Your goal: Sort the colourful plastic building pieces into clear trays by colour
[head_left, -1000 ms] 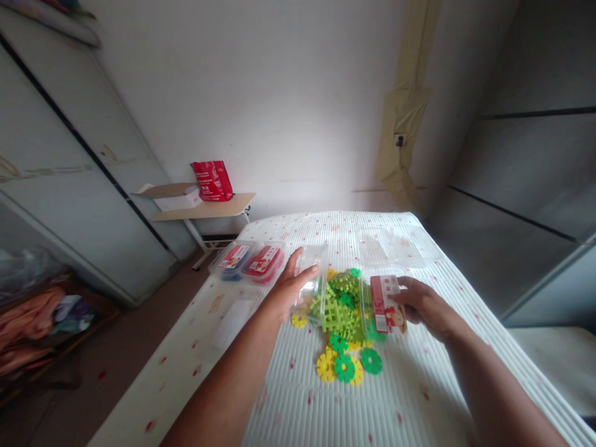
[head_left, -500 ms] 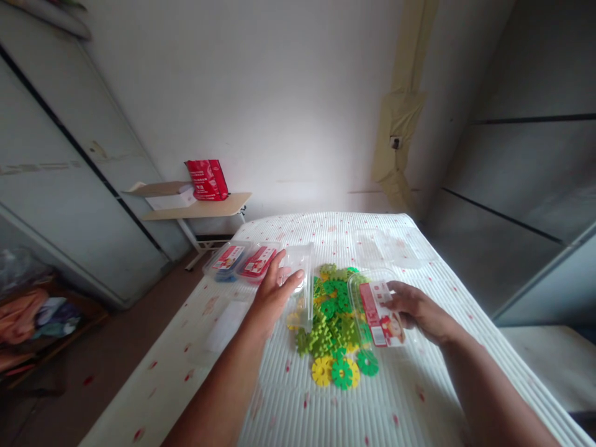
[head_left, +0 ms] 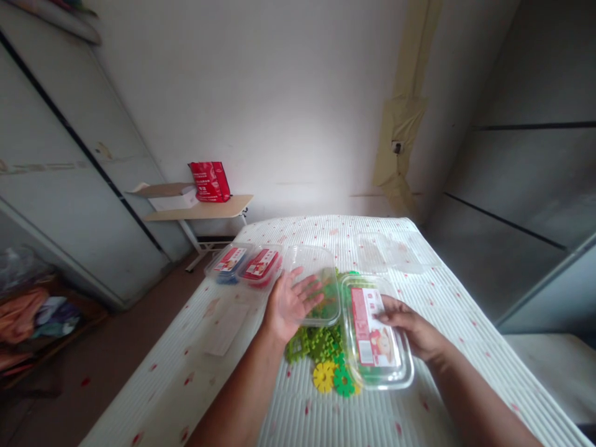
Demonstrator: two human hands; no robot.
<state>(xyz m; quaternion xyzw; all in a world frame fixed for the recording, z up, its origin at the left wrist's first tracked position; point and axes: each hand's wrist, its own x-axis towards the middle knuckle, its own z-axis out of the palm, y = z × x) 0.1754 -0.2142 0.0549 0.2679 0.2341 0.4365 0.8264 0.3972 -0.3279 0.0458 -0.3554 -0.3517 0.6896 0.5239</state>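
Note:
My left hand (head_left: 293, 301) bears a clear plastic box (head_left: 328, 313), palm up with its fingers spread against it. Through the clear wall, green and yellow pieces show behind the box. My right hand (head_left: 410, 326) grips the edge of a clear lid (head_left: 403, 372) that carries a red and white label. The lid hangs tilted over the right side of the heap. Beneath both lies a pile of toothed plastic discs, with a yellow disc (head_left: 323, 377) and a green disc (head_left: 343, 380) at its near edge. The lid and box hide part of the pile.
Two lidded boxes, one with blue pieces (head_left: 228, 264) and one with red pieces (head_left: 263, 267), stand left on the patterned tablecloth (head_left: 298, 422). Clear plastic containers (head_left: 395, 251) lie at the back right. A red bag (head_left: 210, 182) stands on a small side table (head_left: 233, 208).
The box at my left hand has turned from standing on edge to a flatter tilt over the pile. My right hand has brought the lid nearer and slightly left.

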